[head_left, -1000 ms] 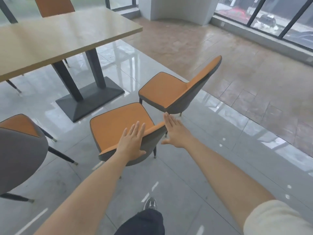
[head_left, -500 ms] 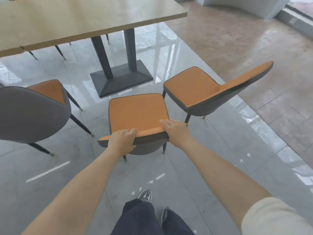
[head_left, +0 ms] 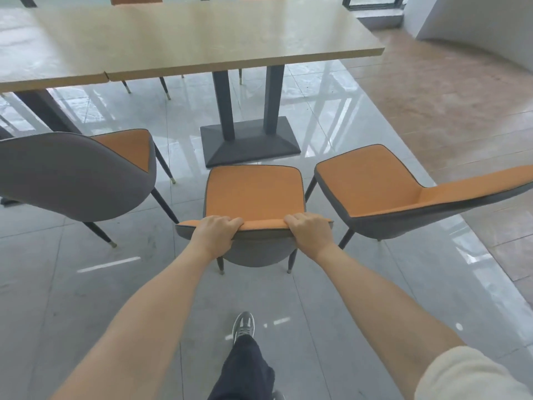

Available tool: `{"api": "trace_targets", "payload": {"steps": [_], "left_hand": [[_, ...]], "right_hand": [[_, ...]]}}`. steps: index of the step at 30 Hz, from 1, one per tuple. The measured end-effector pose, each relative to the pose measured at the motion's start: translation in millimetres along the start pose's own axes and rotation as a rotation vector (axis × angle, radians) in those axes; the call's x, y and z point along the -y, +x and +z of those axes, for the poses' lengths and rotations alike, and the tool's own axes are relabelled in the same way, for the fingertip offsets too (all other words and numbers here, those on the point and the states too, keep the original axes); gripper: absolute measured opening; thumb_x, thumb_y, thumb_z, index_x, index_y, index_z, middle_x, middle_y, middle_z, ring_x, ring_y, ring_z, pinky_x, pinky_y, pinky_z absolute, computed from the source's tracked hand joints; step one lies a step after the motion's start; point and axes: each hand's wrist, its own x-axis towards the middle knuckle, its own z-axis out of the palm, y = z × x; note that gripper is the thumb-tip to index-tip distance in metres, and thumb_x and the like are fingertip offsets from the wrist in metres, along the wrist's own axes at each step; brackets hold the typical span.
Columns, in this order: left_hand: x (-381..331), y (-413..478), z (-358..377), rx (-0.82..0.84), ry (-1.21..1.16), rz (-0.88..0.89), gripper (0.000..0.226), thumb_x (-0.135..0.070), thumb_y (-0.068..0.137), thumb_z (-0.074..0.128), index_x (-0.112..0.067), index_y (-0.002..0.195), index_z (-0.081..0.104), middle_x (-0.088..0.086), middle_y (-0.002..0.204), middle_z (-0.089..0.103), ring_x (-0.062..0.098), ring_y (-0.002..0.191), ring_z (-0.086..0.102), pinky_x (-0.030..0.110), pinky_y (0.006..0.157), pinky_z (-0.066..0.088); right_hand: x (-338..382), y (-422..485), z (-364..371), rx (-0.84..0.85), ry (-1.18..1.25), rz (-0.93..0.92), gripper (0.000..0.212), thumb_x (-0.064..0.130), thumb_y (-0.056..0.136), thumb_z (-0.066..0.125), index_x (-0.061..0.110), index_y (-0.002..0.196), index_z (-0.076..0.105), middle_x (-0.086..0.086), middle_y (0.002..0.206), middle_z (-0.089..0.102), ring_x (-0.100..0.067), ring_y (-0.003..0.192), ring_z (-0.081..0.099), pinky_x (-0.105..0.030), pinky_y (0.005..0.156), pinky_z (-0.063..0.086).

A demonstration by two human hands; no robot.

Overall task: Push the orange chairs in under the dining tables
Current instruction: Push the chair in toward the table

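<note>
An orange chair with a grey back (head_left: pixel 253 194) stands straight in front of me, its seat facing the dining table (head_left: pixel 202 36). My left hand (head_left: pixel 215 230) grips the top edge of its backrest on the left, fingers curled over the rim. My right hand (head_left: pixel 310 230) grips the same edge on the right. The chair stands short of the table's edge, just before the dark pedestal base (head_left: pixel 249 142). A second orange chair (head_left: pixel 389 194) stands close on the right, turned at an angle. A third chair (head_left: pixel 86 171) is on the left, grey back toward me.
More chair legs (head_left: pixel 164 88) show under the table's far side. A second tabletop (head_left: pixel 43 47) adjoins on the left. Grey glossy tiles lie underfoot; brown tiles (head_left: pixel 447 111) begin at the right. My shoe (head_left: pixel 243 324) is behind the chair.
Both hands went from flat near the backrest to curled round its top edge. The chair now stands square to the table, and the view has swung to face the table.
</note>
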Motion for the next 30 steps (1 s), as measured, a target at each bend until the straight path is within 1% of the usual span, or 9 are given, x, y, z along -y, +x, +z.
{"api": "trace_targets", "payload": {"steps": [9,13,17,18,20,22,25,28,30], "left_hand": [[50.7,93.9,-20.7,-0.035,-0.037,-0.042,0.026,-0.006,0.087,0.047,-0.009,0.112,0.054,0.010,0.102,0.066,0.031,0.092,0.063,0.034,0.073,0.047],[68.3,152.5,-44.5,-0.055,-0.044,-0.063,0.025,-0.007,0.089,0.047,-0.009,0.113,0.053,0.011,0.104,0.066,0.032,0.093,0.062,0.034,0.073,0.048],[78.7,202.9,-63.2,-0.076,-0.058,-0.075,0.025,-0.007,0.088,0.049,-0.011,0.112,0.054,0.010,0.099,0.067,0.032,0.088,0.064,0.031,0.065,0.042],[82.4,205.8,-62.8,-0.117,-0.060,-0.061,0.024,-0.007,0.082,0.058,-0.010,0.106,0.057,0.010,0.090,0.068,0.030,0.080,0.065,0.029,0.060,0.043],[90.7,206.7,-54.7,-0.096,-0.016,-0.016,0.036,-0.006,0.046,0.082,-0.011,0.076,0.064,0.005,0.056,0.063,0.024,0.046,0.061,0.021,0.041,0.042],[105.2,212.4,-45.4,-0.147,-0.014,-0.027,0.046,-0.001,0.021,0.083,-0.013,0.059,0.061,0.000,0.039,0.053,0.020,0.028,0.050,0.016,0.031,0.036],[118.5,222.4,-44.4,-0.111,-0.063,-0.055,0.046,0.003,0.028,0.085,-0.009,0.068,0.066,0.003,0.042,0.058,0.024,0.030,0.053,0.021,0.033,0.042],[126.8,238.4,-48.2,-0.102,-0.060,-0.106,0.040,0.005,0.046,0.082,-0.004,0.082,0.068,0.011,0.055,0.065,0.030,0.043,0.061,0.028,0.041,0.048],[134.7,248.4,-46.7,-0.149,-0.058,-0.116,0.041,0.006,0.046,0.081,-0.005,0.082,0.068,0.010,0.055,0.065,0.030,0.043,0.061,0.028,0.041,0.048]], "right_hand": [[-43.3,116.6,9.9,-0.071,-0.036,-0.082,0.034,-0.007,0.035,0.081,0.012,0.054,0.059,0.000,0.042,0.055,-0.021,0.033,0.052,-0.017,0.034,0.034],[-75.2,182.3,0.0,-0.107,-0.072,-0.080,0.037,-0.004,0.029,0.083,0.014,0.053,0.063,0.002,0.042,0.056,-0.019,0.033,0.053,-0.014,0.036,0.036],[-104.9,233.2,-5.9,-0.105,-0.061,-0.040,0.037,0.000,0.028,0.086,0.014,0.055,0.064,0.001,0.043,0.056,-0.019,0.034,0.053,-0.015,0.040,0.038],[-105.8,237.9,-1.9,-0.096,-0.054,-0.050,0.035,0.000,0.031,0.085,0.013,0.056,0.064,0.000,0.044,0.057,-0.019,0.035,0.055,-0.015,0.040,0.039],[-99.0,240.0,8.0,-0.125,-0.042,-0.103,0.019,-0.001,0.046,0.072,0.012,0.057,0.063,-0.001,0.047,0.060,-0.020,0.039,0.058,-0.015,0.040,0.039],[-93.5,249.2,14.9,-0.162,-0.013,-0.143,0.017,0.005,0.060,0.048,0.013,0.057,0.062,0.001,0.048,0.060,-0.019,0.040,0.058,-0.015,0.038,0.036],[-95.8,273.2,19.6,-0.192,-0.014,-0.176,0.030,0.010,0.065,0.034,0.015,0.057,0.063,0.003,0.048,0.059,-0.018,0.038,0.055,-0.013,0.037,0.032],[-101.7,296.1,22.1,-0.186,0.012,-0.180,0.030,0.007,0.067,0.033,0.013,0.057,0.061,0.002,0.047,0.058,-0.018,0.038,0.054,-0.014,0.038,0.033],[-103.0,307.9,24.0,-0.171,0.023,-0.165,0.024,0.003,0.066,0.039,0.012,0.056,0.059,0.000,0.045,0.057,-0.019,0.037,0.053,-0.016,0.038,0.033]]}}
